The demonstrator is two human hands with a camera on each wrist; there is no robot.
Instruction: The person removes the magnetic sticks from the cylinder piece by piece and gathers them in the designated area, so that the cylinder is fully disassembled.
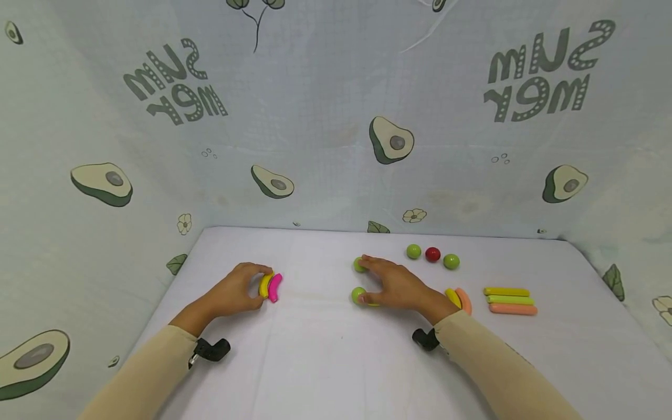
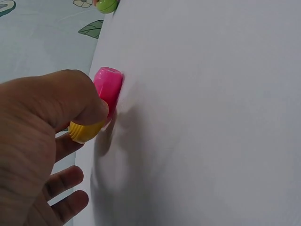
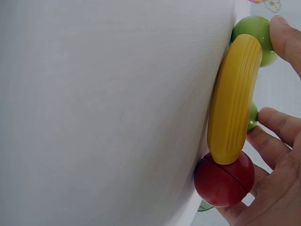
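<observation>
On the left, my left hand [image 1: 238, 291] pinches a small yellow curved ridged toy piece [image 1: 265, 285] between thumb and finger. Against its right side lies a similar pink curved piece [image 1: 275, 288]. My right hand [image 1: 396, 284] reaches over a small cluster: its thumb touches the near green ball [image 1: 358, 294] and its fingertips touch the far green ball [image 1: 359, 265]. Under this palm, the right wrist view shows another yellow ridged piece [image 3: 234, 101] and a red ball [image 3: 225, 181], both mostly hidden from the head camera.
A green ball [image 1: 413, 251], a red ball [image 1: 433, 254] and another green ball [image 1: 451, 261] form a row at the back. Beside my right wrist lie a yellow piece [image 1: 452, 298] and an orange piece [image 1: 464, 301]. Further right are stacked yellow [image 1: 506, 291], lime [image 1: 510, 300] and orange sticks [image 1: 513, 309].
</observation>
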